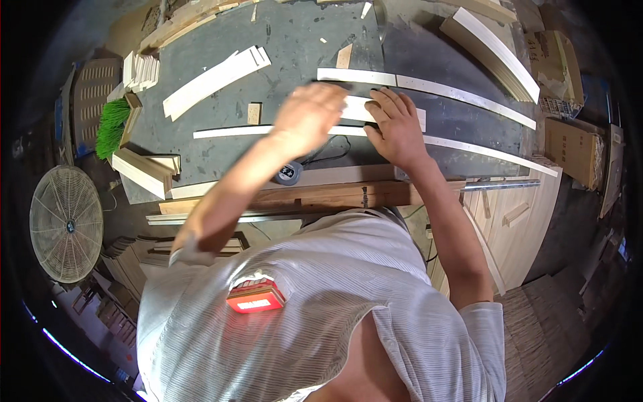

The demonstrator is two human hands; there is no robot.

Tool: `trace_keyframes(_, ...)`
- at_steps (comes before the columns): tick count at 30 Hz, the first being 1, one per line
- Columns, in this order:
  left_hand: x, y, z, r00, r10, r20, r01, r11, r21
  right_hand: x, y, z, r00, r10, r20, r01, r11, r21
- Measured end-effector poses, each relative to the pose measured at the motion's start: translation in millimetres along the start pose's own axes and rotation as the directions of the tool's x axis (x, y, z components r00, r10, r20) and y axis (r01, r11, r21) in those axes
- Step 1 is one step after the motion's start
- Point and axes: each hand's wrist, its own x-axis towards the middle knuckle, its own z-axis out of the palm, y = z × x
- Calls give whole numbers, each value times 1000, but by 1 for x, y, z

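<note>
A dark worktable (295, 53) fills the space in front of the person, with a stack of pale slats (495, 57) at its far right. The left forearm (244, 167) slants up from the lower left, toward the right; the right forearm (452, 224) rises from the lower right and leans inward, so the two converge over the middle of the table. Two long pale strips run across there: the near strip (228, 132) passes below both wrists, and the far strip (462, 93) lies beyond the fingertips.

The left hand (309, 115) is palm down, back upward, its fingers pointing right and away from the body. It is blurred; the fingers look close together, and whether they grip anything I cannot tell. The right hand (398, 127), also palm down, points up and to the left, fingers slightly parted and bent, thumb set apart toward the near strip. Its fingers lie over the short pale board (355, 108); whether they clasp or merely rest on it cannot be told. That board sits between the two strips, partly hidden by the right hand. A round tape measure (288, 173) lies below the left wrist, and a small tan block (254, 113) lies left of the left hand.
</note>
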Motion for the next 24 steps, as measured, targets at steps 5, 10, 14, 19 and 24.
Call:
trace_keyframes(5, 19, 28, 38, 997, -73, 11, 74, 994, -83, -38, 21, 1, 905, 370, -211, -391, 918, -67)
trace_keyframes(10, 0, 20, 39, 997, -71, -2, 71, 997, 20, -41, 14, 7, 872, 489, -25, -480, 864, 153)
trace_keyframes(14, -15, 6, 30, 982, -189, -19, 189, 982, 12, -27, -21, 14, 918, 396, 30, -398, 915, 73)
trace_keyframes(19, -17, 5, 24, 984, -178, -33, 178, 984, 23, -23, -37, 16, 900, 427, 89, -431, 901, 38)
trace_keyframes(24, -3, 10, 24, 996, -61, 58, 63, 998, -28, -23, -42, 16, 929, 368, 35, -369, 928, 52)
